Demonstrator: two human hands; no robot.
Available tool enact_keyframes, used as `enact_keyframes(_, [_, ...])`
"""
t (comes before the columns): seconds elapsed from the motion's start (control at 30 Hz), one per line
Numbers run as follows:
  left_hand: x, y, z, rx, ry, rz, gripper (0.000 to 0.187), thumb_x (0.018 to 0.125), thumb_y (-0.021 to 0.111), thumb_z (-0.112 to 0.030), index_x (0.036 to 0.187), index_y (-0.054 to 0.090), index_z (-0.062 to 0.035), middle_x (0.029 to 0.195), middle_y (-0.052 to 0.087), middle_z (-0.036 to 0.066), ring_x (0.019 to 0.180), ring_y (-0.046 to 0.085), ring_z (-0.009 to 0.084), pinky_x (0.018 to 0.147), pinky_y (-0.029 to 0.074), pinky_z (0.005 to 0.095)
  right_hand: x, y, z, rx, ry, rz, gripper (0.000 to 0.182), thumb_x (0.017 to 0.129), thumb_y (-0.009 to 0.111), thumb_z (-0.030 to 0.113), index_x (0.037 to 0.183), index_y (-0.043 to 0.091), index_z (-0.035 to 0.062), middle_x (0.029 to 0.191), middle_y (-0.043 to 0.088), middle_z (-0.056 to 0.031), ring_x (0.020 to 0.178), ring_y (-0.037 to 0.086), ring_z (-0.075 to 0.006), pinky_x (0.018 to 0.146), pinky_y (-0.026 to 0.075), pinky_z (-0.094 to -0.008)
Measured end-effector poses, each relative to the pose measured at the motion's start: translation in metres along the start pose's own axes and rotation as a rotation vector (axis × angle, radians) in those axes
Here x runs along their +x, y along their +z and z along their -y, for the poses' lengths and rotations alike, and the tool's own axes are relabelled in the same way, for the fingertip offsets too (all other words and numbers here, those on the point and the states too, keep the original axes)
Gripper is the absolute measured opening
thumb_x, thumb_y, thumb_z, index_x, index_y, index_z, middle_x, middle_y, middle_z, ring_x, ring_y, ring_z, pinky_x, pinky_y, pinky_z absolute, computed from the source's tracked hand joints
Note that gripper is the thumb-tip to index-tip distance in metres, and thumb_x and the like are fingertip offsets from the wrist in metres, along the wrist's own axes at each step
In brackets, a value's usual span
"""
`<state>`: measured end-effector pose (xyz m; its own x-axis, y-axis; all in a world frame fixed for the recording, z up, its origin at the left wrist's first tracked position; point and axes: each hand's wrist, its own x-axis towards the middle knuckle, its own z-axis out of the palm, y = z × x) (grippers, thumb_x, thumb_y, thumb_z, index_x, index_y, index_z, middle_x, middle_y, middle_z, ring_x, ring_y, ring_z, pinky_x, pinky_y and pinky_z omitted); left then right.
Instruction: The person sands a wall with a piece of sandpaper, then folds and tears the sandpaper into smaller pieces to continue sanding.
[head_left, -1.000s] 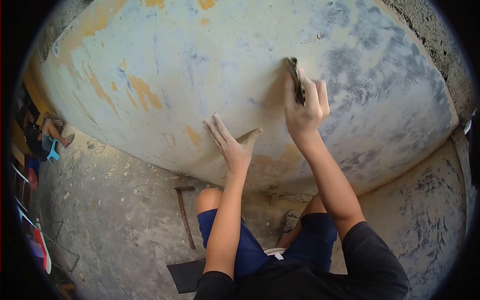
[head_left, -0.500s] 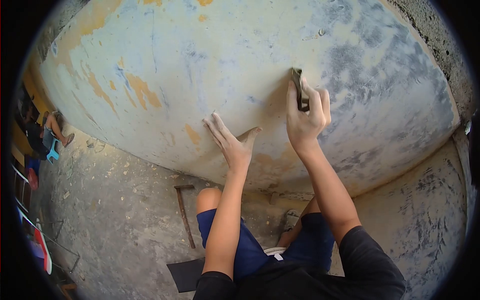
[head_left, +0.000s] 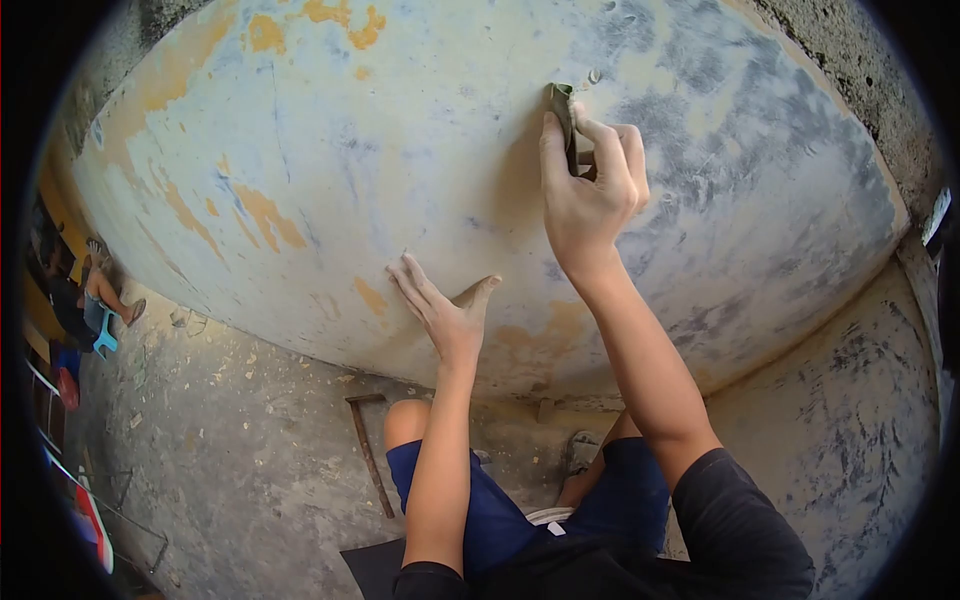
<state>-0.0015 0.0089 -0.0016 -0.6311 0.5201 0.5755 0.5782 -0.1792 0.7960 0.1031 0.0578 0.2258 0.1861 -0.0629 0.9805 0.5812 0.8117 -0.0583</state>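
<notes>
A large curved panel [head_left: 400,170], pale with grey-blue and orange-yellow patches, spans the upper view. My right hand [head_left: 595,185] grips a thin, dark, folded sanding sheet [head_left: 563,130] between thumb and fingers, its edge against the panel near a small raised spot [head_left: 594,76]. Lower and to the left, my left hand [head_left: 445,310] rests on the panel with fingers spread and thumb apart, holding nothing. Pale dust coats the fingers of both hands.
On the concrete floor [head_left: 230,450] lie a hammer-like tool [head_left: 370,455] and a dark flat sheet [head_left: 375,568], left of my legs. Another person [head_left: 100,290] sits on a blue stool [head_left: 106,335] at the far left. A rough wall [head_left: 850,60] borders the panel's upper right.
My right hand has moved up the panel with the sanding sheet, closer to the raised spot. My left hand stays spread on the panel. The view has shifted slightly.
</notes>
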Motion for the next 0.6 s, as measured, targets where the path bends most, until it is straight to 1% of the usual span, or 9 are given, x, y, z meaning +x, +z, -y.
enact_keyframes(0.03, [0.001,-0.001,-0.001,0.005,-0.024,0.012,0.140,0.071,0.093,-0.060,0.168,0.011,-0.0020,0.171,0.006,0.034,0.160,0.007,0.0490,0.125,0.025,0.0620,-0.006,-0.005,-0.002,-0.004,-0.003,-0.003,0.030,0.080,0.085,-0.003,0.108,0.076,0.0033,0.074,0.056,-0.0039,0.054,0.048,-0.0145,0.046,0.040,-0.0305])
enact_keyframes(0.13, [0.003,-0.005,-0.002,0.010,-0.040,0.014,0.143,0.067,0.095,-0.060,0.169,0.012,-0.0039,0.172,0.006,0.032,0.160,0.008,0.0483,0.125,0.026,0.0618,-0.056,-0.034,-0.012,-0.106,-0.077,0.154,0.034,0.078,0.085,-0.005,0.110,0.077,0.0013,0.074,0.055,-0.0053,0.053,0.049,-0.0141,0.046,0.041,-0.0301])
enact_keyframes(0.23, [0.002,-0.009,-0.008,0.006,-0.056,0.029,0.146,0.063,0.097,-0.060,0.169,0.011,-0.0060,0.173,0.006,0.030,0.160,0.009,0.0477,0.125,0.025,0.0615,-0.073,-0.042,-0.013,-0.044,-0.094,0.139,0.034,0.077,0.085,-0.005,0.109,0.077,0.0000,0.073,0.054,-0.0054,0.053,0.049,-0.0141,0.045,0.041,-0.0301])
enact_keyframes(0.27, [0.002,-0.009,-0.010,-0.004,-0.066,0.041,0.148,0.061,0.097,-0.060,0.170,0.011,-0.0070,0.173,0.004,0.029,0.160,0.008,0.0473,0.125,0.024,0.0613,-0.073,-0.042,-0.015,-0.062,-0.034,0.171,0.031,0.078,0.086,-0.004,0.108,0.077,0.0010,0.073,0.054,-0.0054,0.053,0.049,-0.0144,0.046,0.041,-0.0295])
enact_keyframes(0.37, [0.001,-0.010,-0.011,-0.011,-0.072,0.063,0.151,0.059,0.098,-0.060,0.170,0.009,-0.0092,0.173,0.001,0.029,0.160,0.007,0.0472,0.126,0.023,0.0612,-0.002,-0.006,-0.004,-0.069,-0.100,0.017,0.027,0.082,0.087,0.001,0.107,0.078,0.0048,0.074,0.052,-0.0050,0.053,0.048,-0.0137,0.045,0.040,-0.0299])
enact_keyframes(0.4, [0.000,-0.011,-0.011,-0.003,-0.076,0.065,0.151,0.059,0.098,-0.060,0.170,0.009,-0.0092,0.173,0.001,0.029,0.160,0.007,0.0472,0.126,0.023,0.0612,0.006,0.003,-0.003,-0.033,-0.082,0.003,0.028,0.082,0.087,0.001,0.108,0.078,0.0052,0.074,0.051,-0.0050,0.053,0.047,-0.0140,0.045,0.040,-0.0304])
enact_keyframes(0.47, [-0.002,-0.013,-0.012,0.072,-0.111,0.086,0.154,0.059,0.093,-0.070,0.170,0.008,-0.0076,0.172,-0.001,0.032,0.159,0.005,0.0510,0.124,0.022,0.0667,0.000,0.002,-0.001,0.006,-0.061,-0.008,0.029,0.081,0.087,0.001,0.109,0.078,0.0055,0.074,0.050,-0.0049,0.053,0.047,-0.0142,0.045,0.039,-0.0309])
enact_keyframes(0.53, [-0.002,-0.016,-0.011,0.054,-0.166,0.097,0.154,0.060,0.094,-0.068,0.170,0.006,-0.0074,0.172,0.000,0.033,0.159,0.005,0.0509,0.125,0.022,0.0660,-0.039,-0.019,-0.007,-0.087,-0.113,0.119,0.032,0.079,0.087,0.000,0.110,0.078,0.0047,0.072,0.049,-0.0048,0.053,0.047,-0.0137,0.045,0.039,-0.0307])
enact_keyframes(0.6, [-0.002,-0.017,-0.010,0.035,-0.227,0.113,0.154,0.061,0.095,-0.066,0.170,0.004,-0.0072,0.172,0.000,0.033,0.159,0.004,0.0508,0.125,0.021,0.0652,-0.096,-0.048,-0.014,-0.103,-0.105,0.259,0.035,0.077,0.087,-0.002,0.110,0.078,0.0031,0.072,0.050,-0.0046,0.054,0.048,-0.0130,0.044,0.039,-0.0304])
